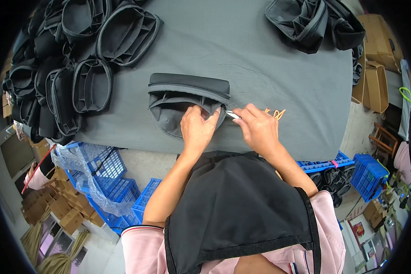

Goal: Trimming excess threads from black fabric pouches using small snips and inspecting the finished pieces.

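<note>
A black zippered pouch [169, 119] lies open on the table in front of me, its lid folded back and grey dividers showing inside. My left hand [197, 129] reaches into it, pinching the right side of its rim near the zipper end. My right hand [260, 129], just beyond the pouch's right edge, grips a slim silver thread snip [233, 114]. Its tip meets the pouch near my left fingertips; most of the tool is hidden by my fingers. Thin orange-tan loops [278, 114] show behind my right hand, and whether they belong to the tool is unclear.
Many similar black pouches [92, 86] crowd the table's left side, and more pouches [301, 23] lie at the far right. Blue crates [106, 160] stand below the grey table [242, 59]. Cardboard boxes [71, 205] fill the lower left, where another person's hand shows.
</note>
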Motion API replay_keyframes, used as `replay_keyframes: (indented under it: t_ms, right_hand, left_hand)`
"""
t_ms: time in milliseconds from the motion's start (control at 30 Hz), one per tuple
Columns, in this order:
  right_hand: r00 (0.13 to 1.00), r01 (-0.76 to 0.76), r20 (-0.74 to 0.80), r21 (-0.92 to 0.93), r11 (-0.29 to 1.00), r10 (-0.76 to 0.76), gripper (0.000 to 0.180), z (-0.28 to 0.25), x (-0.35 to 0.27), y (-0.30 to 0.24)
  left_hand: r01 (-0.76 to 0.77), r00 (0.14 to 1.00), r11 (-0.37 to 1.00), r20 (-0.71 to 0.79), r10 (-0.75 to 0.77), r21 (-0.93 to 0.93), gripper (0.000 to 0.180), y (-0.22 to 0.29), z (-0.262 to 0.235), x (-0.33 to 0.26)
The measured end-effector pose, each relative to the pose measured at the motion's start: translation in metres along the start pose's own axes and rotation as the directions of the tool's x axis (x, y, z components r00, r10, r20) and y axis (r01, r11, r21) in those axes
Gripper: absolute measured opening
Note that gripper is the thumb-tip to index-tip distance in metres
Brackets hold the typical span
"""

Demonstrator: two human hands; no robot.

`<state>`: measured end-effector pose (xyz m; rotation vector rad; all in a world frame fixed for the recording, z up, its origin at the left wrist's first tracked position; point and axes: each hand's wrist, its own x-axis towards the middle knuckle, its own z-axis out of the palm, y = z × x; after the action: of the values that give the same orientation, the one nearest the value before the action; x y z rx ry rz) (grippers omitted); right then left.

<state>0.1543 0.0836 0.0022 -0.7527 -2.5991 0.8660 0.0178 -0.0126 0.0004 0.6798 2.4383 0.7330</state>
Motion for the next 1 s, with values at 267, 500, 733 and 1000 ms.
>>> replay_keyframes:
  t_ms: [267, 500, 733, 1000]
  right_hand:
    - [0.966, -0.258, 0.047, 0.269, 0.928, 0.255, 0.020, -0.001, 0.000, -0.002]
    - [0.993, -0.114, 0.022, 0.380, 0.918, 0.114, 0.020, -0.001, -0.011, -0.015]
    - [0.998, -0.063, -0.005, 0.342, 0.938, 0.068, 0.021, 0.010, -0.010, -0.013]
    - [0.986, 0.112, -0.143, 0.176, 0.978, -0.087, 0.018, 0.007, -0.006, -0.021]
  left_hand:
    - [0.096, 0.988, 0.995, 0.126, -0.092, -0.026, 0.051, -0.002, -0.007, 0.014]
    - [0.178, 0.975, 0.982, 0.149, -0.167, -0.066, 0.052, 0.010, -0.015, 0.016]
    - [0.193, 0.971, 0.971, 0.168, -0.169, -0.142, 0.052, 0.009, -0.014, 0.021]
    - [0.126, 0.986, 0.950, 0.141, -0.089, -0.286, 0.043, 0.002, -0.016, 0.020]
